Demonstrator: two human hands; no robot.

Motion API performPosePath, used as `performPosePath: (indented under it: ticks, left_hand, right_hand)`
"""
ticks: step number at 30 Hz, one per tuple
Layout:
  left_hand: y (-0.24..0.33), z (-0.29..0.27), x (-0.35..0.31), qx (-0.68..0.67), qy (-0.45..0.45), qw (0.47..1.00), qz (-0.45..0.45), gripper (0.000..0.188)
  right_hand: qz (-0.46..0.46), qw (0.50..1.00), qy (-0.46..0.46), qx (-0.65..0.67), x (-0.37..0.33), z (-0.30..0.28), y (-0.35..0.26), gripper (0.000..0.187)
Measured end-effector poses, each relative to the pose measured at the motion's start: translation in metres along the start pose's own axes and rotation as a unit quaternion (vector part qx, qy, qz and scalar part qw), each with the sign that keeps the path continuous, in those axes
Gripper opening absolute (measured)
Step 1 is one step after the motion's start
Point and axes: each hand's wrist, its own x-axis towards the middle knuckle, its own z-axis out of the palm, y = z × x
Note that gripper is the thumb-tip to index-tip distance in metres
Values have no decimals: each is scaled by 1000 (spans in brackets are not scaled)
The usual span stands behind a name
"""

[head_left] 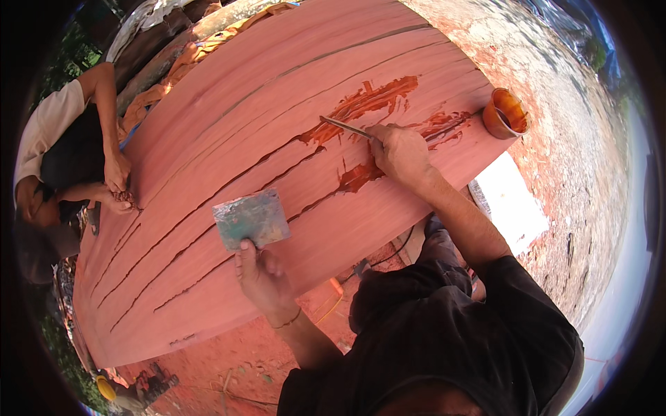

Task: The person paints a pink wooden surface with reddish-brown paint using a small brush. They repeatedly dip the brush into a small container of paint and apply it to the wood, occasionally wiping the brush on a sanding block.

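A large pink wooden slab [208,229] with long dark cracks lies before me. My left hand [260,277] grips the lower edge of a thin rectangular metal plate [253,218], smeared grey and green, held over the cracks. My right hand [402,156] is closed round a thin spreader [343,127], seen edge-on, so its full shape is hidden. The spreader's tip lies over a wet red-brown filler patch [374,100] along one crack. More filler [361,177] covers a nearer crack, and a further smear sits right of my hand.
An open orange-brown cup [505,114] stands at the slab's right end. Across on the left, another person [55,152] crouches with both hands at a crack. A white sheet [510,204] lies on the ground at right. Orange cloth [187,66] and logs line the far side.
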Motion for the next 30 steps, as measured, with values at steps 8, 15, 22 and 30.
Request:
performPosePath:
  ticks: [8, 15, 22, 30]
  left_hand:
    - [-1, 9, 0, -10, 14, 1000, 0, 14]
    - [-3, 9, 4, -4, 29, 1000, 7, 16]
    - [-2, 5, 3, -6, -1, 1000, -2, 16]
    - [-4, -3, 4, -7, -4, 1000, -6, 17]
  right_hand:
    - [-61, 997, 41, 19, -22, 1, -21, 24]
    - [-51, 998, 30, -5, -7, -1, -19, 22]
    - [113, 968, -11, 226, -25, -42, -15, 22]
    - [94, 982, -47, 154, -116, -88, -19, 24]
